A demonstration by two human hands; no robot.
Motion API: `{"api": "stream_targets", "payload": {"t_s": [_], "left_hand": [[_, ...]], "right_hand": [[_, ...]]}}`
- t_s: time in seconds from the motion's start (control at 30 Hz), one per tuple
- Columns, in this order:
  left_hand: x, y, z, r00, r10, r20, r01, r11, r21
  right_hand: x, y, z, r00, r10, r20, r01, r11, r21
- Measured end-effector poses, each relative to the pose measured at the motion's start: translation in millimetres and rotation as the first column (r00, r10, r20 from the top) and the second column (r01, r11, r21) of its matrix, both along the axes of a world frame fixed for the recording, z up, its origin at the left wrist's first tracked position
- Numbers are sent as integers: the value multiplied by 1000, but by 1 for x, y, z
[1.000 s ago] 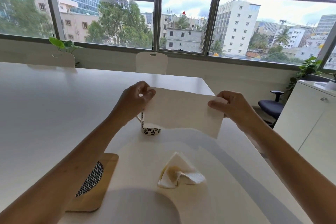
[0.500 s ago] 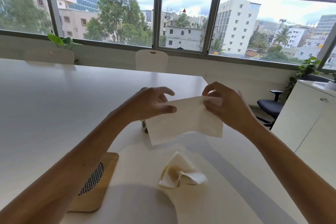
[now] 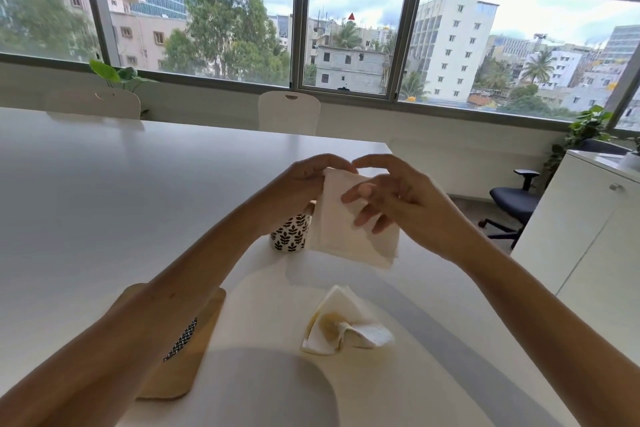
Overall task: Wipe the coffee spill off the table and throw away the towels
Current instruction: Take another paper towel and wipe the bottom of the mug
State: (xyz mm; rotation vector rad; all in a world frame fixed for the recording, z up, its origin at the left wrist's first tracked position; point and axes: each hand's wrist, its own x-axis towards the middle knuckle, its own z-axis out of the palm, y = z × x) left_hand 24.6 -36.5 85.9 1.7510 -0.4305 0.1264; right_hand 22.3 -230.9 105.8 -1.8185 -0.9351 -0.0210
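Observation:
A clean white paper towel [image 3: 349, 239], folded in half, hangs in the air above the white table [image 3: 104, 204]. My left hand [image 3: 304, 180] pinches its upper left corner. My right hand [image 3: 391, 198] lies against the towel's front with its fingers spread, the index finger touching the top edge. Lower down on the table rests a crumpled used towel [image 3: 341, 329] with a yellow-brown coffee stain. I see no wet spill on the tabletop.
A mug with a black leaf pattern [image 3: 290, 233] stands just behind the held towel. A wooden board with a woven trivet [image 3: 180, 340] lies under my left forearm. White chairs [image 3: 289, 113] line the far side; a cabinet [image 3: 588, 239] and office chair [image 3: 512, 201] stand right.
The towel was spread wide between both hands; the hands came together and folded it in half. My right hand's fingers have opened out over the towel.

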Motion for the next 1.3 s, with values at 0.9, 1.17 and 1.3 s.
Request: {"api": "stream_targets", "payload": {"t_s": [0.9,1.17,1.3], "left_hand": [[51,74,-31,864,446,-234,-495,838,-229],[87,107,-73,791,606,-83,-534,750,391],[95,108,-87,794,605,-62,-504,712,490]], "right_hand": [[79,-7,-38,493,261,-830,293,848,441],[95,-2,-69,398,202,-895,340,874,348],[104,2,-81,361,179,-915,370,873,317]]}}
